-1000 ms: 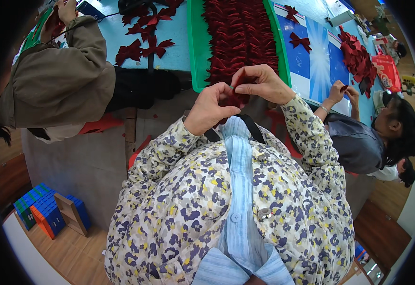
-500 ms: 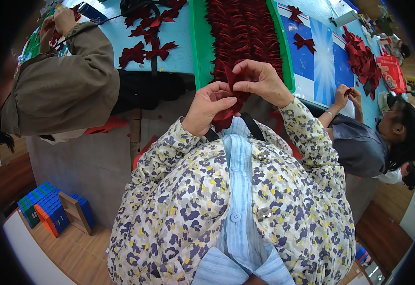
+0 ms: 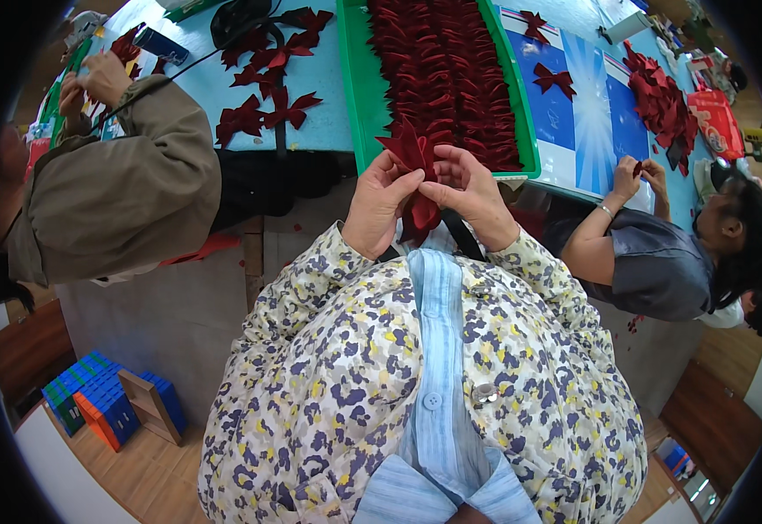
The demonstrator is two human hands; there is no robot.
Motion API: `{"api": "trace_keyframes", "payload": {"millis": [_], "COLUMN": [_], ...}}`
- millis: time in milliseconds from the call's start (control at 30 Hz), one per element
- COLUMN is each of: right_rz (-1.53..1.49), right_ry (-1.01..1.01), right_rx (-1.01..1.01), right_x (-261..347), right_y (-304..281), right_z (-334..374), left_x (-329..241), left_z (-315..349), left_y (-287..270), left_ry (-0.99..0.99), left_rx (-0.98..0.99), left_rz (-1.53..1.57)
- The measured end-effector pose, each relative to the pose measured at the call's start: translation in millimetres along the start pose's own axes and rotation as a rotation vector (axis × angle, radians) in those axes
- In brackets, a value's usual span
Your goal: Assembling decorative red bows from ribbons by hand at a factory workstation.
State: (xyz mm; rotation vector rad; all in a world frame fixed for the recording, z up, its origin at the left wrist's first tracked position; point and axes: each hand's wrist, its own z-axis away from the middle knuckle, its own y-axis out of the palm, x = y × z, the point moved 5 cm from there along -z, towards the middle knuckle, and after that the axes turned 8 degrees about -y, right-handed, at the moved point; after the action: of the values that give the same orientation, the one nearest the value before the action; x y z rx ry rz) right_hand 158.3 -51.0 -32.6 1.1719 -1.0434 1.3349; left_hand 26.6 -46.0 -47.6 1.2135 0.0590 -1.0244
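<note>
Between my two hands is a dark red fabric bow [image 3: 418,218], its ends sticking out above and below my fingers. My left hand [image 3: 377,205] pinches it from the left with thumb and fingers. From the right, my right hand [image 3: 477,196] grips the same bow, its thumb close to the left thumb. Part of the bow's middle is hidden by my fingers. Just beyond my hands stands a green tray [image 3: 352,105], packed with rows of dark red bows [image 3: 438,79].
Loose red bows [image 3: 289,109] lie on the light blue table [image 3: 329,131] left of the tray. A blue-and-white printed sheet [image 3: 590,113] carries two bows; a red heap [image 3: 663,105] lies beyond it. Co-workers sit at left [image 3: 128,183] and right [image 3: 660,253]. Blue crates [image 3: 106,397] stand on the floor.
My right hand has come down and turned so its fingers meet the bow beside my left. The bow now points up above my fingers. The left co-worker's arm has shifted.
</note>
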Motion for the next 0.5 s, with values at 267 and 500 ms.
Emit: {"api": "trace_keyframes", "payload": {"millis": [267,500], "right_rz": [0.14,0.019], "right_ry": [-0.125,-0.115], "right_rx": [-0.067,-0.094], "right_x": [8,9], "right_y": [-5,-6], "right_z": [2,4], "left_x": [-3,-9], "left_z": [-7,-12], "left_y": [7,5], "left_ry": [0.0,0.161], "left_rx": [0.053,0.015], "left_rz": [-0.021,-0.282]}}
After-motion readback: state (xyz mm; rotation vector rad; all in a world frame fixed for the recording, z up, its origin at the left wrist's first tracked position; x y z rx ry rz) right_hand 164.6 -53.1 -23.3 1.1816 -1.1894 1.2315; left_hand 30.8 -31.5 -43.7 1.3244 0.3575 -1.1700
